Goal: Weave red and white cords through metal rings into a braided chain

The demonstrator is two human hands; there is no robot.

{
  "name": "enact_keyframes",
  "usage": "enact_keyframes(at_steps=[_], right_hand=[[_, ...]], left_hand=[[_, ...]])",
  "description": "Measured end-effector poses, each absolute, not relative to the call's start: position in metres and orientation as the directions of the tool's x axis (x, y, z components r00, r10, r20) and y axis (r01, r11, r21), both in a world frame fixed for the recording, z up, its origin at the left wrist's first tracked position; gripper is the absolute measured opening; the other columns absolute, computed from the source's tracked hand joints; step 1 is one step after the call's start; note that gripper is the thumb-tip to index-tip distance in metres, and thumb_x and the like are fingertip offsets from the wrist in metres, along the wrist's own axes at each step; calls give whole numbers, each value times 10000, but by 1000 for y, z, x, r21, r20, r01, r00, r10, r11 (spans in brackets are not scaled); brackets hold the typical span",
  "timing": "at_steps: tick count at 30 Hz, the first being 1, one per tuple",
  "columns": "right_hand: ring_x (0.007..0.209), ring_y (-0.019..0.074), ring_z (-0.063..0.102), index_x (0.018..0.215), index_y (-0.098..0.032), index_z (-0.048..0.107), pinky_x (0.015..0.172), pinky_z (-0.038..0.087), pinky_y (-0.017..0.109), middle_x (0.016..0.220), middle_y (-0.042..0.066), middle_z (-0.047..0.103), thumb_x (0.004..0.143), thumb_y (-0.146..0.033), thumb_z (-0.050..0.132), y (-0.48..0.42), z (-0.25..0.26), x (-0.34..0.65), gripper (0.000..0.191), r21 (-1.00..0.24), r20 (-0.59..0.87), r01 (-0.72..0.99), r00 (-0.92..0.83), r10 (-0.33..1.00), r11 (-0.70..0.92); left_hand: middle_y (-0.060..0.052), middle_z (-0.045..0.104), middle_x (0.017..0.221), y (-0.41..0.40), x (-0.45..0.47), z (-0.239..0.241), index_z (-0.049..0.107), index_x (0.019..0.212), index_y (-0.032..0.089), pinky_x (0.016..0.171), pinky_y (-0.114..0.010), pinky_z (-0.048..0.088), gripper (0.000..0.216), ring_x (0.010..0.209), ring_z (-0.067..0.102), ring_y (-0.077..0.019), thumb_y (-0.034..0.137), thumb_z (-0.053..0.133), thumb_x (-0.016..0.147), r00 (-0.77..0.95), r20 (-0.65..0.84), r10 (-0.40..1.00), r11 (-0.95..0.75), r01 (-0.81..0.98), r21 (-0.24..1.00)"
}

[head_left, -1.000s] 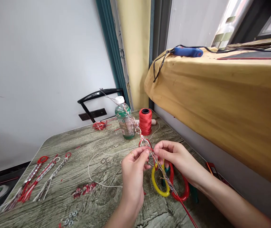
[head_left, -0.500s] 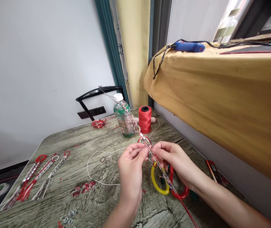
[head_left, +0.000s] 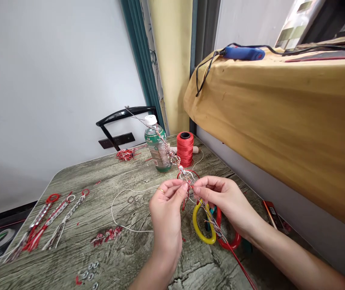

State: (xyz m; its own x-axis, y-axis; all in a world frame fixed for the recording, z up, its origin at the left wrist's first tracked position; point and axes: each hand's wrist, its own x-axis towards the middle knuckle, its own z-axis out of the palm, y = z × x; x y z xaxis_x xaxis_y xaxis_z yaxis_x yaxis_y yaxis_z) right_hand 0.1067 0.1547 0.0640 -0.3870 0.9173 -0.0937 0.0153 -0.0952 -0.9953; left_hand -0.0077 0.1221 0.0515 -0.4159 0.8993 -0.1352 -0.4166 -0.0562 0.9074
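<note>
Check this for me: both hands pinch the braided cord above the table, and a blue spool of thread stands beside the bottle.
Wrong colour: the head view shows a red spool of thread beside the bottle. Left hand and right hand do pinch the braided cord.

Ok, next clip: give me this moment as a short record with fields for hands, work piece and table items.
left hand: pinches the braided cord
right hand: pinches the same cord from the other side
cord: red and silver strands, stretched toward the bottle
under hands: yellow ring, red ring
table: red spool, finished chains
</note>
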Motion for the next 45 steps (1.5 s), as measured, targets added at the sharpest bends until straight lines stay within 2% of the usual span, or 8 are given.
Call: enact_keyframes(at_steps=[8,12,17,26,33,40,45], right_hand=[[538,59,430,702,-141,613,500,325,173,625,-33,542,710,-218,602,155,63,105,78,-992,-112,-14,-354,929,-125],[568,74,457,714,-146,606,537,356,185,640,-23,551,713,-232,596,156,62,106,87,-994,-102,5,-361,927,-107],[625,89,488,729,-154,593,602,392,196,682,-15,567,721,-259,598,157,60,107,105,-997,-79,29,-389,918,-73],[650,108,506,741,-153,582,614,408,217,705,-1,572,742,-283,579,157,60,108,130,-996,-47,93,-404,914,-10],[650,109,512,759,-163,572,606,424,219,714,2,575,757,-276,565,154,59,109,113,-989,-1,135,-393,920,57],[685,119,543,835,-193,538,625,446,226,751,-5,579,769,-204,548,153,58,111,68,-951,160,192,-363,918,241],[633,97,507,797,-201,509,590,424,210,724,-25,550,766,-147,539,152,62,112,70,-883,269,281,-354,896,376]], left_hand=[[-14,633,694,122,-7,53,584,736,116,646,-206,458,111,658,580,-95,122,657,652,-372,-210,904,16,-461,887],[-13,629,695,123,-5,54,585,730,119,637,-201,454,117,656,580,-95,119,661,640,-357,-227,906,30,-480,877],[-10,625,693,122,-5,56,578,742,123,642,-208,462,128,656,586,-96,111,658,642,-333,-245,910,43,-512,858],[-25,631,766,118,-6,60,600,768,107,672,-190,477,98,706,588,-84,111,641,679,-323,-239,915,4,-587,809],[-25,626,750,119,-6,60,591,788,111,675,-191,472,164,709,590,-91,87,667,645,-319,-272,908,41,-579,814],[-52,619,846,117,-8,60,600,808,105,717,-198,475,130,780,586,-106,66,624,686,-236,-288,928,70,-648,758],[-65,605,895,116,-8,60,600,825,104,758,-210,470,127,831,577,-117,38,585,717,-190,-302,934,81,-711,699]])
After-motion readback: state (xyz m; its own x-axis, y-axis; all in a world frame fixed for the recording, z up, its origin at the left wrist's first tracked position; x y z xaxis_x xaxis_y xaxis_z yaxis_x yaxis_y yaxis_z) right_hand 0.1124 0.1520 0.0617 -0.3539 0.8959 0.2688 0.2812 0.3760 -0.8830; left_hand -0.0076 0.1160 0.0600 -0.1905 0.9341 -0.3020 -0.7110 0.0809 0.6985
